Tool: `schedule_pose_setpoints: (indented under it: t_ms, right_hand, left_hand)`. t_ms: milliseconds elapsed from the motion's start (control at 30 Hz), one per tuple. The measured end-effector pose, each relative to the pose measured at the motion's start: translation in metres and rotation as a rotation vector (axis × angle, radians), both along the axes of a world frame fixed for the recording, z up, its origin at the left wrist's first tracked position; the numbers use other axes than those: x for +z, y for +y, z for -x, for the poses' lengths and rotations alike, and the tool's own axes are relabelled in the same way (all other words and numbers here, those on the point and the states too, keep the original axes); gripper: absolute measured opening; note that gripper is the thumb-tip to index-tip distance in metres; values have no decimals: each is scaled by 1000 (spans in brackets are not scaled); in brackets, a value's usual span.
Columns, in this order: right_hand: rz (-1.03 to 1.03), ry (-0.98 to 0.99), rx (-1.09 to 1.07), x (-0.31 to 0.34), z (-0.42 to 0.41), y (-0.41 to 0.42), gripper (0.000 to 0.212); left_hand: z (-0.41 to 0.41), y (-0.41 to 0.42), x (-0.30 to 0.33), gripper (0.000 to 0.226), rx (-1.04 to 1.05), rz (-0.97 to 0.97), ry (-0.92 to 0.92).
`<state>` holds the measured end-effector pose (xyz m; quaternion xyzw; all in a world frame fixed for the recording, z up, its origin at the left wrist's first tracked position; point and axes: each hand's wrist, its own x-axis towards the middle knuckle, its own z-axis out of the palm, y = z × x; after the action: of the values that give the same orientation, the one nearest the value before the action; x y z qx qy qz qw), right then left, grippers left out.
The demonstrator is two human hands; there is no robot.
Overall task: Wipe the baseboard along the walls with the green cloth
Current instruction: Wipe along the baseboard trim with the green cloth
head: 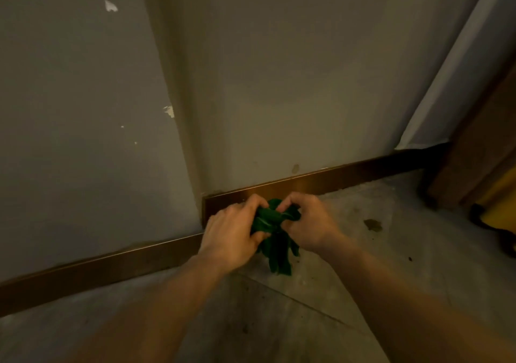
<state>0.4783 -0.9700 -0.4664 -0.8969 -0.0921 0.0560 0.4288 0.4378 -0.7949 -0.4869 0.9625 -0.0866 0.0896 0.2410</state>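
Two bare forearms enter from the bottom edge and converge toward the centre of the view. Light is dim and warm.

Floor (349,292): grey, mottled, with a thin diagonal line crossing it below the hands. A dark stain (372,225) lies to the right of the hands, and a small dark speck nearer the right forearm.

Left hand (231,231): fingers curled over the top of the cloth (275,239), thumb pressed against its lower left side. Grip holds the cloth.

Right hand (310,223): fingers bent inward, fingertips pinching the upper right part of the cloth. Grip holds the cloth.

The cloth is green, bunched between the two hands, with loose folds hanging below them toward the floor. Whether the lowest fold touches the floor cannot be told. It sits just in front of the baseboard, near the corner; contact with the baseboard cannot be told.

Baseboard (321,181): brown, glossy, running along the foot of the back wall and, with a step at the corner, on along the left wall.

Walls (279,83): grey-beige. Left wall shows chipped paint patches (169,111). One small dark mark on the back wall just above the baseboard.

Far right: a brown door edge (480,150) and something yellow at floor level, not identifiable.
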Motion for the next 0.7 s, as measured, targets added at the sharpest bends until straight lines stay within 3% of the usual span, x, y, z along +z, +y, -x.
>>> schedule_pose_setpoints:
  t_ms: [167, 267, 433, 700]
  right_hand:
    - [-145, 118, -93, -9, -9, 10, 15]
    - [-163, 169, -91, -10, -6, 16, 22]
    - [-43, 112, -136, -17, -6, 29, 50]
    - [63, 13, -76, -46, -28, 41, 38]
  left_hand:
    - [-23, -3, -31, 56, 69, 206, 1]
    - [-32, -2, -41, 55, 73, 240, 3]
    - [-38, -6, -50, 57, 100, 268, 16]
    - [-39, -3, -71, 64, 148, 282, 9]
